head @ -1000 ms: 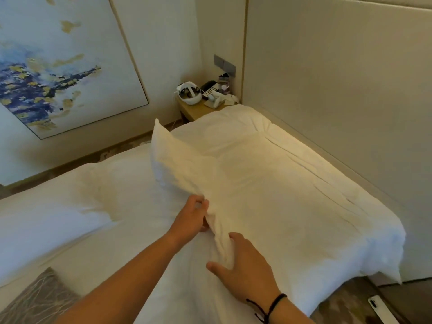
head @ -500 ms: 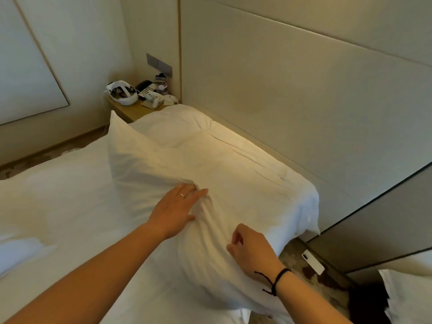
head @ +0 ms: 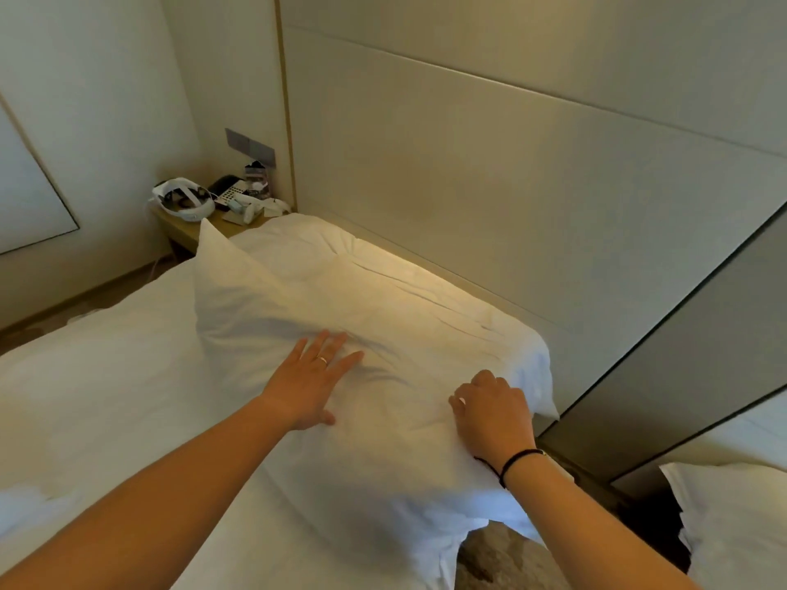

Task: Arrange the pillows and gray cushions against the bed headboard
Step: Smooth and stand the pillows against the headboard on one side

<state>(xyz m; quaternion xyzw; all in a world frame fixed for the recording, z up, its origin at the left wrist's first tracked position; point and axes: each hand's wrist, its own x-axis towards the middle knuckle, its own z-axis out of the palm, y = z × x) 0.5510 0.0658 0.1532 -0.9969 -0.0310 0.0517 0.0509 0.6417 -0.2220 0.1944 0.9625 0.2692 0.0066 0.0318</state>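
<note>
A large white pillow [head: 272,308] lies at the head of the bed, overlapping a second white pillow [head: 426,300] that rests along the beige padded headboard [head: 489,185]. My left hand [head: 313,383] lies flat on the near pillow, fingers spread, a ring on one finger. My right hand [head: 494,413], with a black cord at the wrist, is curled with its fingers bunched in the pillow fabric near the bed's right edge. No gray cushion is in view.
A wooden nightstand [head: 187,225] at the bed's far corner carries a white headset [head: 183,202], a phone [head: 228,191] and small items. White bedding [head: 85,398] spreads left. Patterned carpet [head: 502,559] shows below right, beside another white pillow [head: 732,530].
The view has swung right, away from the painting. My left hand has gone from pinching the pillow to lying flat on it. The pillow now lies lower, nearer the headboard.
</note>
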